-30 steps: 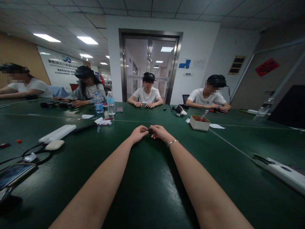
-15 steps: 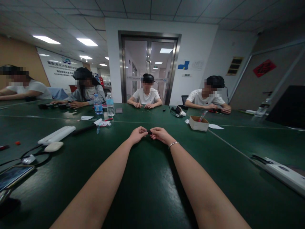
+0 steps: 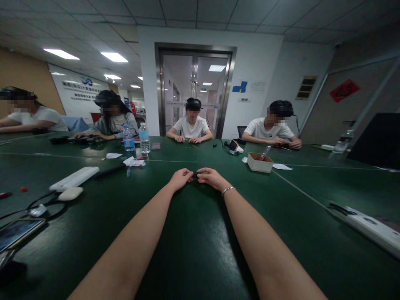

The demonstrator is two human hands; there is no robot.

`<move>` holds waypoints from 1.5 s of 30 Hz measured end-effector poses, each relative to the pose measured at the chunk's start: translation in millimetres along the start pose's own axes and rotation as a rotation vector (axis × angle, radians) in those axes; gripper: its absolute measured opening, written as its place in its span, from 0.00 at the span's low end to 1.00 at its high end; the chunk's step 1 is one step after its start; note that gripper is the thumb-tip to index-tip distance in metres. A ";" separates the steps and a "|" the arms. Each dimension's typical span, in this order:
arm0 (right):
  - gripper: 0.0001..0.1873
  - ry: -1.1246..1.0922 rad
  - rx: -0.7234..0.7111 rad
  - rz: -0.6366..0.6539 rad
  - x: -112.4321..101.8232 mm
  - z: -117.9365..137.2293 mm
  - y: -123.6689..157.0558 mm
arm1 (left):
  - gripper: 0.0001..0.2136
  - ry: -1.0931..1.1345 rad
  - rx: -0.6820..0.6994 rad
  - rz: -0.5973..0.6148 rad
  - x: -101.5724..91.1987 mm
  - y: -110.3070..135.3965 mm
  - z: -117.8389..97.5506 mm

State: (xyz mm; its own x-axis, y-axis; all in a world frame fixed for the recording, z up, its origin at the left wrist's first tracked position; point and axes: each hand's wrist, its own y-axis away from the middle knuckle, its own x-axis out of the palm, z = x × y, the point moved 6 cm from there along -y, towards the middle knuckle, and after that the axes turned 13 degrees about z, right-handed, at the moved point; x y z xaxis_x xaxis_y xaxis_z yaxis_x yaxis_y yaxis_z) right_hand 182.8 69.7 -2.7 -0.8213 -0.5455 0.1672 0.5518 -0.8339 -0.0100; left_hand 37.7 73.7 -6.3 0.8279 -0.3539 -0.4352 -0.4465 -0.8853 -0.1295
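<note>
Barely any change tbh, left hand (image 3: 180,180) and right hand (image 3: 214,179) still pinch that little black piece (image 3: 195,175), so neither's let go.

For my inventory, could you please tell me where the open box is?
In the head view, the open box sits right of centre, beyond the right hand, beside a white paper.

- Between my left grip (image 3: 181,179) and right grip (image 3: 212,178): a small black object (image 3: 195,175).
- Left on the flat green bench (image 3: 193,237): a white oblong case (image 3: 75,178), behind a white rounded piece (image 3: 71,193).
- Ahead, left: two clear cylindrical plastic bottles (image 3: 144,141).
- Ahead, right: an open beige rectangular box (image 3: 260,166).
</note>
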 end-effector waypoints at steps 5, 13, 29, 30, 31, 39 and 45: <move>0.13 -0.015 -0.015 0.005 -2.1 -1.6 -2.0 | 0.11 -0.120 0.051 -0.082 -6.4 8.1 -12.2; 0.13 -0.007 -0.025 0.014 -2.5 -2.5 -1.8 | 0.11 -0.068 0.018 -0.045 -2.7 9.0 -11.5; 0.14 0.026 -0.016 0.013 -2.3 -0.6 -0.7 | 0.13 -0.032 0.061 -0.035 -3.0 -1.9 3.7; 0.14 0.030 -0.015 0.015 -2.0 -0.7 -0.8 | 0.13 -0.026 0.061 -0.030 -2.6 -2.2 4.1; 0.14 0.034 -0.014 0.016 -1.8 -0.8 -0.9 | 0.13 -0.021 0.060 -0.025 -2.2 -2.3 4.4; 0.14 0.023 -0.030 0.023 -2.1 -1.6 -2.4 | 0.16 -0.045 0.040 0.012 -0.9 0.5 -2.1; 0.14 0.023 -0.031 0.021 -0.5 0.1 -1.5 | 0.14 -0.046 0.052 -0.008 -1.1 1.2 -1.1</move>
State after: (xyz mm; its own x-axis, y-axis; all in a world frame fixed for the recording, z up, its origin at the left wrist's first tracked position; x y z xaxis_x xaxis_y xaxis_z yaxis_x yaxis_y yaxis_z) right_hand 182.4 71.2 -2.6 -0.8128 -0.5644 0.1443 0.5646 -0.8242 -0.0438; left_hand 36.6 72.7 -5.1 0.8157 -0.3316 -0.4740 -0.4580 -0.8708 -0.1789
